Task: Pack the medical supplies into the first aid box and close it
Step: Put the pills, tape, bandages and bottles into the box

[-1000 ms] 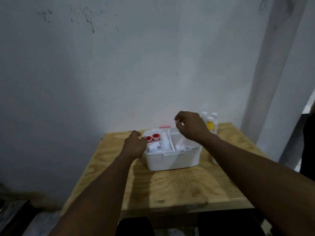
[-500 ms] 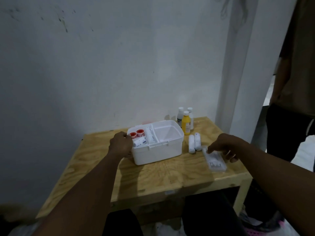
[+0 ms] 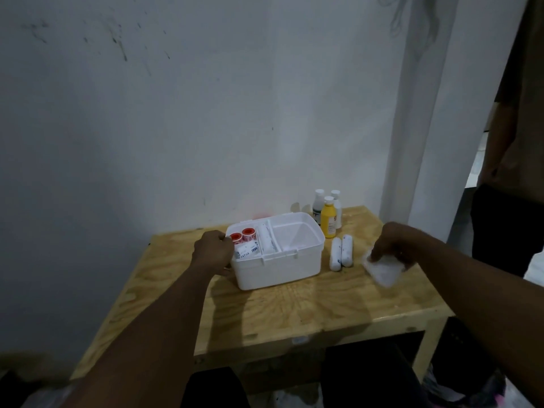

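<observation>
An open white first aid box [image 3: 279, 266] stands on the wooden table [image 3: 294, 313]. Its left compartment holds two red-capped rolls [image 3: 242, 236], white packets and a bandage roll; the right compartment looks nearly bare. My left hand [image 3: 212, 251] grips the box's left end. My right hand [image 3: 394, 245] pinches a clear plastic packet [image 3: 382, 270] and holds it tilted just above the table at the right. Two white bandage rolls [image 3: 341, 253] lie between the box and the packet. A yellow bottle [image 3: 328, 217] and two white bottles [image 3: 319, 203] stand behind them.
A grey wall rises right behind the table. A white pillar [image 3: 424, 113] stands at the back right. Another person [image 3: 518, 160] stands at the right edge, close to the table's corner. Dark items lie under the table.
My right hand left the box, reached right to the packet on the table and has now lifted it. My left hand stayed on the box's left end.
</observation>
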{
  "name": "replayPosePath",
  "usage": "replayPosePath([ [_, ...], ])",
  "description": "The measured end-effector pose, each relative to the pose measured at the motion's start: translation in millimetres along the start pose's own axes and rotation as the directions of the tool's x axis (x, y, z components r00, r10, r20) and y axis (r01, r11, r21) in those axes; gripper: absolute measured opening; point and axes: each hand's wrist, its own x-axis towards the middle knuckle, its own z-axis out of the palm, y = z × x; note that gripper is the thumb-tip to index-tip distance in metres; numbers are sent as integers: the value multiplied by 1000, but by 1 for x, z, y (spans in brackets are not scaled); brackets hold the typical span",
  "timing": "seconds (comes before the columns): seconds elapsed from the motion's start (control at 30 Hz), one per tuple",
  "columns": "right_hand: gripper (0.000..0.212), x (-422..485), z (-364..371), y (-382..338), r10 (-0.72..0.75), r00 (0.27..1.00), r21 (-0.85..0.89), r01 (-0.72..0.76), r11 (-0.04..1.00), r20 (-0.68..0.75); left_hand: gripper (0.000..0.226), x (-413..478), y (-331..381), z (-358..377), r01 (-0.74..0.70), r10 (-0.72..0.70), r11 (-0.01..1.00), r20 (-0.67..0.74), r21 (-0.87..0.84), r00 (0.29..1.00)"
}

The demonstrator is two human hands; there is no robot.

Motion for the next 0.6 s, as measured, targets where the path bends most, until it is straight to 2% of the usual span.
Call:
replayPosePath([
  [0.1, 29, -14, -24, -32, -161, 968, 12, 167, 986, -195, 23, 0, 3, -5, 7, -6, 1000, 35, -13, 999],
  [0.13, 30, -20, -30, -44, -229, 931, 18, 244, 970, -285, 20, 1, 4, -7, 9, -8, 1000, 43, -13, 999],
  [0.27, 42, -34, -34, -100, -461, 657, 12, 581, 814, -596, 18, 7, 4, -14, 10, -9, 1000, 81, -7, 997],
  [0.3, 44, -35, -27, -112, -482, 611, 44, 646, 762, -628, 17, 8, 4, -15, 9, -9, 1000, 91, -7, 996],
  [0.33, 45, -34, -17, -122, -488, 595, 82, 683, 726, -638, 17, 8, 4, -17, 9, -7, 1000, 100, -10, 995],
  [0.4, 45, -27, 10, -134, -520, 609, 101, 701, 706, -599, 16, 9, 4, -18, 6, -4, 1000, 118, -19, 993],
  [0.6, 51, 5, 81, -125, -528, 735, -84, 548, 832, -425, 18, 10, 3, -20, 36, -29, 998, 151, -43, 988],
])
